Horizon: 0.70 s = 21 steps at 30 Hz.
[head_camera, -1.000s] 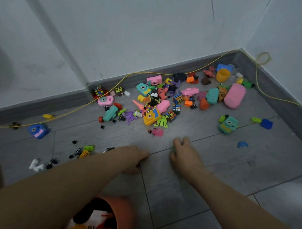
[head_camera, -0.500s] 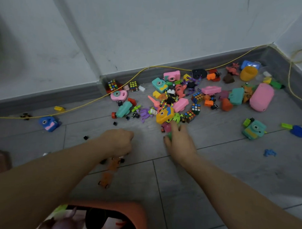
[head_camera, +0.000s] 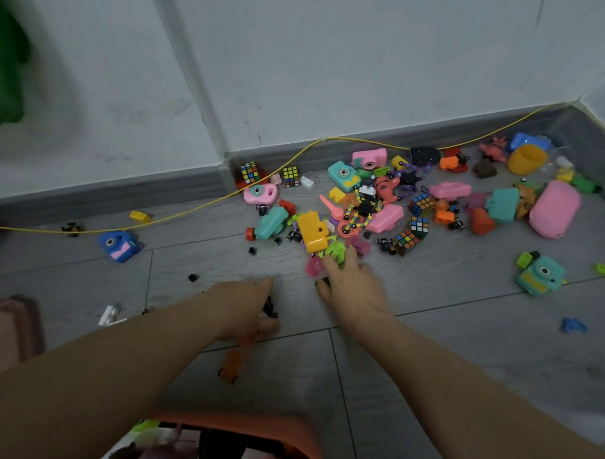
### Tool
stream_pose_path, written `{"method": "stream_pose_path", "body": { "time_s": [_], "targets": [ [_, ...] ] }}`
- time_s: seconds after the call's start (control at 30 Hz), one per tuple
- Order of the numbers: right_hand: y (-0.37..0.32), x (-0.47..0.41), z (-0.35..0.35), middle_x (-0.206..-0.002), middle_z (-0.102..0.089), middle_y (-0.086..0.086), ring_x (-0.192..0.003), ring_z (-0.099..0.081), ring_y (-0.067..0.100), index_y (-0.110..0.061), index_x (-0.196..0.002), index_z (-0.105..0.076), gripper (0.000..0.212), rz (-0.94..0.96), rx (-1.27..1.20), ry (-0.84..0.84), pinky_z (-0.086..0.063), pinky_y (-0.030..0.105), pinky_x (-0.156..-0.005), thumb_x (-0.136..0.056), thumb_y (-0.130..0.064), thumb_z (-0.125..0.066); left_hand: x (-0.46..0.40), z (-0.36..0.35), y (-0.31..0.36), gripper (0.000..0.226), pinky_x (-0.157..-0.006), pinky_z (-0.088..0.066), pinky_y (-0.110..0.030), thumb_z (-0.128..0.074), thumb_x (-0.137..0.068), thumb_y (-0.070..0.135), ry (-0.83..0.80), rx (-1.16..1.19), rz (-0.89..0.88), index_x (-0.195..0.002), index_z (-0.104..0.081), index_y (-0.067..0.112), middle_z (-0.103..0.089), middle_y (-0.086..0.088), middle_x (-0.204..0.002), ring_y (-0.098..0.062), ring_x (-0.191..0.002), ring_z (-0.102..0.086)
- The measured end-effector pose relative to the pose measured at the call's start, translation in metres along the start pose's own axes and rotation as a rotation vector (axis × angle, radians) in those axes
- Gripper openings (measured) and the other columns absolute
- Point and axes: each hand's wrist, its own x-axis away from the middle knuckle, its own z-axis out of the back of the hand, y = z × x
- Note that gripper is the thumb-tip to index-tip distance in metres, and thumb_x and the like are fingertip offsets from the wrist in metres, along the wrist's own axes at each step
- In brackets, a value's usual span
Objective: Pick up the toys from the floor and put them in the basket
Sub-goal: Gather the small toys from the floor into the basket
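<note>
Many small plastic toys lie in a pile (head_camera: pixel 380 211) on the grey floor by the wall: toy cameras, puzzle cubes, cars and a big pink capsule (head_camera: pixel 554 210). My right hand (head_camera: pixel 354 289) lies flat at the pile's near edge, fingers spread, with its fingertips on a green toy (head_camera: pixel 334 251) and a clear pink toy (head_camera: pixel 313 265). My left hand (head_camera: pixel 247 309) is curled low over the floor around a small black toy (head_camera: pixel 269 307). Something orange shows under its palm. A small orange car (head_camera: pixel 231 367) lies just behind it. The orange basket (head_camera: pixel 239 421) is at the bottom edge, with toys inside.
A yellow cable (head_camera: pixel 206 207) runs along the skirting board. Stray toys are scattered about: a blue camera (head_camera: pixel 119 245) on the left, a teal camera (head_camera: pixel 540 277) and a blue piece (head_camera: pixel 572 324) on the right, a white piece (head_camera: pixel 108 316). A pink object (head_camera: pixel 6 325) sits at the left edge.
My right hand has reached forward from bare floor to the pile's edge, onto the green toy. My left hand has moved forward and curled; an orange car now lies behind it.
</note>
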Motion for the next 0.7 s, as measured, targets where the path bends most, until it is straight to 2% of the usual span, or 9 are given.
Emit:
{"method": "stream_pose_path", "body": {
  "time_s": [0.17, 0.37, 0.47, 0.53, 0.6, 0.7],
  "targets": [
    [0.001, 0.002, -0.001, -0.132, -0.042, 0.014, -0.099, -0.059, 0.033, -0.013, -0.129, -0.042, 0.035, 0.047, -0.041, -0.003, -0.047, 0.040, -0.072, -0.098, -0.027, -0.045, -0.005, -0.003, 0.004, 0.061, -0.075, -0.048, -0.033, -0.048, -0.096, 0.051, 0.037, -0.010, -0.001, -0.142, -0.025, 0.017, -0.058, -0.006, -0.118, -0.021, -0.097, -0.058],
    [0.002, 0.006, -0.002, -0.120, -0.047, 0.014, -0.088, -0.059, 0.035, -0.011, -0.126, -0.043, 0.032, 0.034, -0.212, 0.005, -0.050, 0.041, -0.071, -0.097, -0.025, -0.045, -0.008, -0.008, 0.004, 0.046, -0.071, -0.049, -0.035, -0.041, -0.100, 0.037, 0.106, -0.037, -0.030, -0.139, -0.026, 0.018, -0.058, -0.007, -0.108, -0.020, -0.087, -0.057],
    [0.001, 0.008, 0.002, -0.108, -0.050, 0.015, -0.083, -0.057, 0.034, -0.009, -0.115, -0.047, 0.023, 0.024, -0.342, 0.044, -0.043, 0.036, -0.066, -0.095, -0.020, -0.049, -0.011, -0.010, 0.004, 0.047, -0.067, -0.047, -0.033, -0.041, -0.100, 0.034, 0.119, -0.052, -0.032, -0.140, -0.024, 0.018, -0.058, -0.007, -0.108, -0.019, -0.083, -0.054],
    [0.000, 0.011, 0.006, -0.098, -0.049, 0.012, -0.080, -0.054, 0.031, -0.014, -0.100, -0.044, 0.010, 0.031, -0.401, 0.075, -0.038, 0.034, -0.064, -0.093, -0.018, -0.050, -0.012, -0.011, 0.003, 0.044, -0.067, -0.047, -0.034, -0.042, -0.099, 0.032, 0.123, -0.041, -0.017, -0.138, -0.027, 0.018, -0.058, -0.008, -0.108, -0.020, -0.084, -0.055],
    [-0.002, 0.013, 0.009, -0.087, -0.046, 0.006, -0.075, -0.049, 0.026, -0.020, -0.089, -0.036, 0.017, 0.019, -0.459, 0.115, -0.033, 0.032, -0.061, -0.092, -0.017, -0.052, -0.013, -0.011, 0.003, 0.042, -0.071, -0.050, -0.035, -0.043, -0.099, 0.031, 0.115, -0.021, 0.009, -0.137, -0.030, 0.017, -0.058, -0.009, -0.110, -0.022, -0.089, -0.058],
    [-0.001, 0.016, 0.016, -0.074, -0.043, 0.000, -0.067, -0.043, 0.021, -0.015, -0.082, -0.036, 0.021, -0.034, -0.516, 0.149, -0.027, 0.033, -0.057, -0.092, -0.020, -0.054, -0.013, -0.009, 0.002, 0.043, -0.076, -0.046, -0.032, -0.046, -0.099, 0.030, 0.059, 0.010, 0.043, -0.136, -0.035, 0.014, -0.056, -0.010, -0.119, -0.022, -0.100, -0.057]
  ]
}}
